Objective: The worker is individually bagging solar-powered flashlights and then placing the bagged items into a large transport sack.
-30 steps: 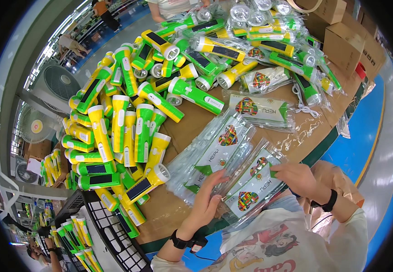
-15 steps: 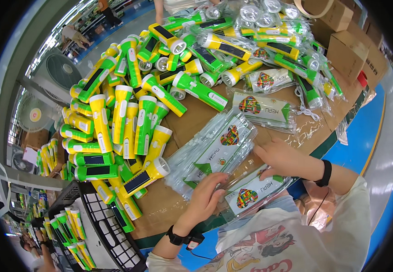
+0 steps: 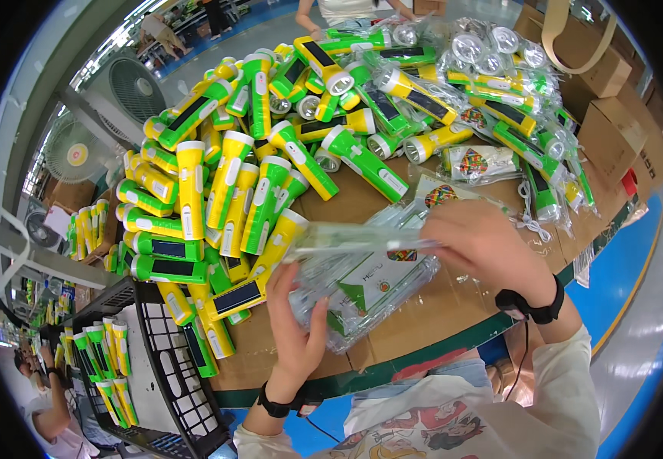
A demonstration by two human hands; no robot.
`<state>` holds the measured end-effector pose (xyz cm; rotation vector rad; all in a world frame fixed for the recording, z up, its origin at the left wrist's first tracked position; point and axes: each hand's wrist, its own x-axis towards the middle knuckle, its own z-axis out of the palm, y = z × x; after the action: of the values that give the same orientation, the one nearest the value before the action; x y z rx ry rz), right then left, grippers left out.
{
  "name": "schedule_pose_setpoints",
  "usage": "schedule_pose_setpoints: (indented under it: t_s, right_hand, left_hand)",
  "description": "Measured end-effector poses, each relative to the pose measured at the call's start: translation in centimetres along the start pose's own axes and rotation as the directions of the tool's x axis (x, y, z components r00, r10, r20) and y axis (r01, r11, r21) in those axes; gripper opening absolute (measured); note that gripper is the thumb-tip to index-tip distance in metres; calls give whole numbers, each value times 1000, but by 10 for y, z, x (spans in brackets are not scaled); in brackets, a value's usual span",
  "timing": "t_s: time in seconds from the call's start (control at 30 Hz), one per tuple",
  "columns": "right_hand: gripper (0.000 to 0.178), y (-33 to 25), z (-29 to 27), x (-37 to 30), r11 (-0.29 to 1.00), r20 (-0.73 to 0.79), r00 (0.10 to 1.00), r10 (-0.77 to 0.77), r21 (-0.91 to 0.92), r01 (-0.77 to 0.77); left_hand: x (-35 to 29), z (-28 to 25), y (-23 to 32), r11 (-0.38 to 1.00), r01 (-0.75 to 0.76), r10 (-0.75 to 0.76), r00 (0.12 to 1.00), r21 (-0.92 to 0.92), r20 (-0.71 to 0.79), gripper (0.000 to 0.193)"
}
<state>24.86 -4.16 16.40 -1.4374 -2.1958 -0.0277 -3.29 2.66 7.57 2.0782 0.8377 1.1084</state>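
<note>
Holding a clear plastic bag point(image 3: 362, 264) pinched in both hands' grip, left hand point(image 3: 295, 325) and right hand point(image 3: 484, 245), seemingly empty, with the flashlight heap point(image 3: 232, 191) on the desk point(image 3: 423, 321) mostly unbagged.

One head-worn fisheye view looks steeply down, close over the table point(image 3: 423, 336). Straight edges bend toward its rim.

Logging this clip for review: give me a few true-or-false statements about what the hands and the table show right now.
1. Both hands, left hand and right hand, grip clear plastic printed bags. True.
2. The brown cardboard-covered table holds red flashlights. False: the green and yellow plastic flashlights lie piled there.
3. A black plastic crate beside the table holds flashlights. True.
4. Both wrists are bare. False: each wears a black wristband.
5. Brown cardboard boxes stand at the far right. True.
</note>
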Motion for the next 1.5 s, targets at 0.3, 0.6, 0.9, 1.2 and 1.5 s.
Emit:
schedule_pose_setpoints:
  t_s: [0.3, 0.6, 0.9, 1.2, 1.5]
  right_hand:
    - [8, -21, 5, 44, 967, 93, 964, -249, 74, 242]
    - [20, -17, 9, 31, 903, 147, 950, 277, 300, -309]
    - [27, 1, 19, 27, 858, 107, 952, -286, 471, 205]
    - [14, 19, 27, 40, 977, 430, 882, -193, 163, 134]
    - [11, 29, 69, 51, 915, -150, 928, -341, 175, 365]
  left_hand:
    - [22, -24, 66, 721, -272, 302, 951, 637, 64, 64]
    - [31, 36, 33, 994, -111, 112, 992, 17, -57, 67]
    - [2, 40, -13, 801, 414, -344, 910, -432, 233, 27]
    - [0, 33, -17, 902, 380, -229, 823, -204, 520, 26]
    - [7, 43, -16, 975, 211, -200, 971, -77, 129, 5]
